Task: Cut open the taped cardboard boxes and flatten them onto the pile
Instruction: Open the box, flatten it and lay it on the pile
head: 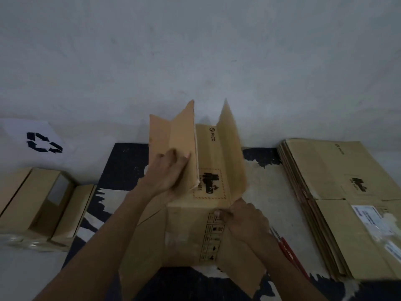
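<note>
An opened brown cardboard box with black print stands in the middle of the worn dark table, its flaps spread and raised. My left hand lies on the outside of the raised left flap, fingers fairly straight against it. My right hand pinches the box's near right edge by the row of printed symbols. The pile of flattened boxes lies on the right. A red-handled cutter or scissors lies between the box and the pile, partly hidden by my right forearm.
Two closed brown boxes stand at the left. A white sheet with a black recycling sign leans at the far left. A grey wall rises behind the table.
</note>
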